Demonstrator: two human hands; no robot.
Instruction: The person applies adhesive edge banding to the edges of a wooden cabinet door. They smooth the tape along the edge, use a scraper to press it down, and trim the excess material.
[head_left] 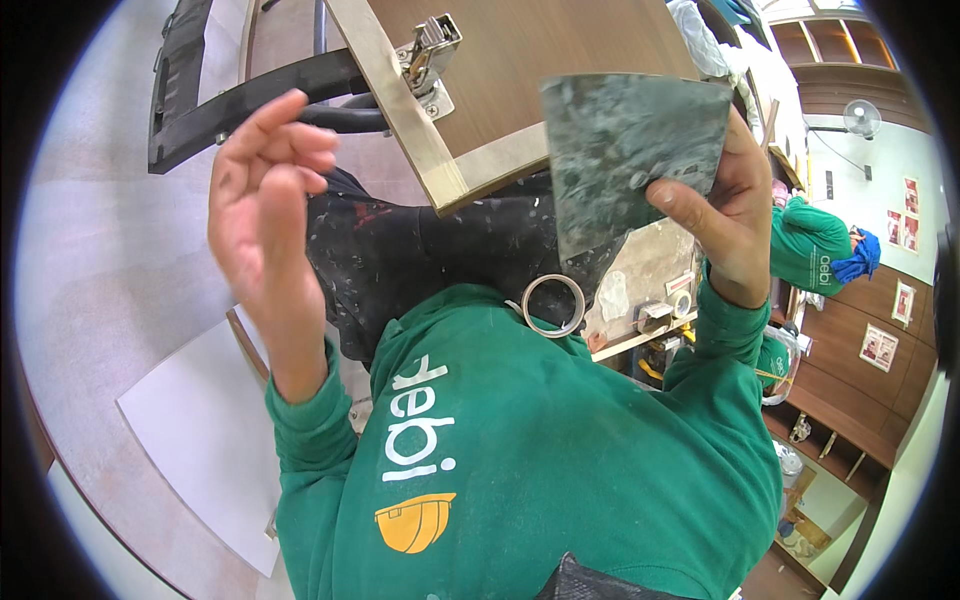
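Right hand [722, 205] pinches a wide, flat scraper blade [625, 150], grey-green & smeared, thumb on its lower right edge, blade held upright in front of a wooden panel [520, 60]. Panel has a pale edge strip w/ a metal hinge [428, 58] fixed near its corner. Left hand [265, 205] is raised & empty, fingers loosely curled, well apart from the blade, just beside a black bar [240, 105] running under the panel. Green sleeves come up from the lower edge; dark paint-flecked trousers [420, 250] below the panel. Roll of tape [553, 305] sits near the blade's lower tip. White sheet [205, 440] lies on the floor at left. Another person in green [812, 245] at far right.
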